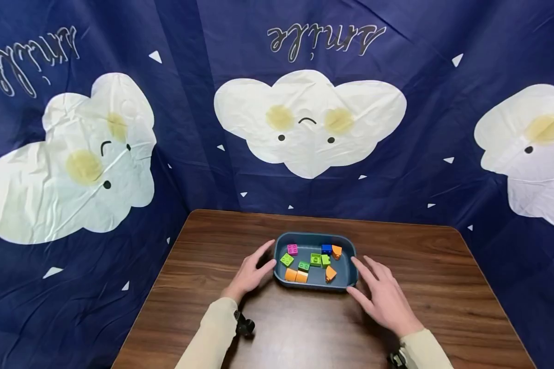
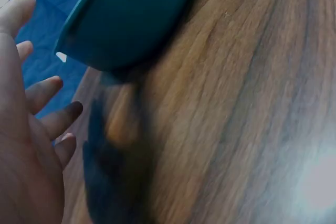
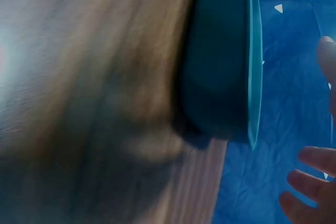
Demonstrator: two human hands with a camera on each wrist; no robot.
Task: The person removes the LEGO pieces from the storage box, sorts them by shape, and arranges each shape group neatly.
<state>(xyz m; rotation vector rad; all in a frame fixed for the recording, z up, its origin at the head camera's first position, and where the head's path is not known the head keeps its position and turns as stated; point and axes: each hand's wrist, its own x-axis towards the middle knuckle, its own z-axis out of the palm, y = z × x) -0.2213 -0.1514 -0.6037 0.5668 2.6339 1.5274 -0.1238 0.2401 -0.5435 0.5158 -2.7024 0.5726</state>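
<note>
A dark blue-green bin [image 1: 342,264] with rounded corners lies on the wooden table, holding several toy building bricks. Among them are a magenta brick [image 1: 292,249], a lime brick [image 1: 287,260], a dark green brick [image 1: 303,266], a blue brick [image 1: 326,249] and an orange piece [image 1: 331,273]. My left hand [image 1: 251,271] is beside the bin's left end, fingers spread; a gap shows between it and the bin wall [image 2: 131,19] in the left wrist view. At the right end, my right hand [image 1: 388,300] has its fingers extended near the rim. Neither hand holds anything.
The brown wooden table [image 1: 295,328] reaches back to a navy cloth [image 1: 189,128] printed with white clouds, which hangs behind it and on both sides. Each wrist wears a small black camera, such as the left one [image 1: 244,325].
</note>
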